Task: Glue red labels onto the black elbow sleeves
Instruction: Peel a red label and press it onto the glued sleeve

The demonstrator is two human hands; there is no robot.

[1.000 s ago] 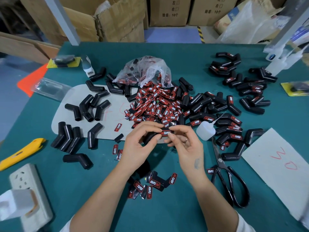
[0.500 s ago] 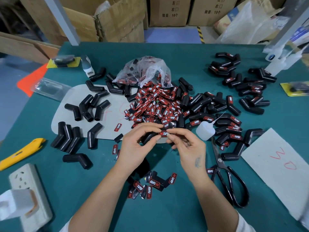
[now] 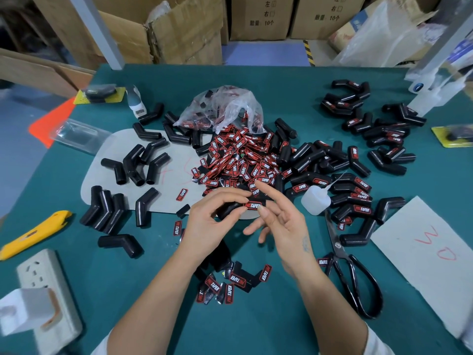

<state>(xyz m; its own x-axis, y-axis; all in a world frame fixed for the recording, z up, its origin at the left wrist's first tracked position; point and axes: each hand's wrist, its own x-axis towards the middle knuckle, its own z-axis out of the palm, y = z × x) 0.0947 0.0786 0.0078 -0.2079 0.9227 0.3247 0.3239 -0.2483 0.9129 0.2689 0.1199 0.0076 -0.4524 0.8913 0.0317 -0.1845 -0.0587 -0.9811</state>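
Black rubber elbow sleeves, unlabelled, far left [image 3: 143, 160]: about fifteen, some hidden by the heap. Black elbow sleeves bearing red labels, right [image 3: 358, 198]: too overlapped to count, several dozen. Loose red-and-black labels, centre heap [image 3: 240, 160]: uncountable, well over a hundred. Clear plastic bag of labels [image 3: 225, 108]: one. Small white squeeze bottle [image 3: 313, 201]: one. Black-handled scissors [image 3: 353, 275]: one pair. Yellow utility knife [image 3: 33, 234]: one. White power strip [image 3: 48, 298]: one. Grey card sheets: two, left [image 3: 102, 180] and right [image 3: 430, 254]. Hands: two, left hand [image 3: 204, 221], right hand [image 3: 284, 226].
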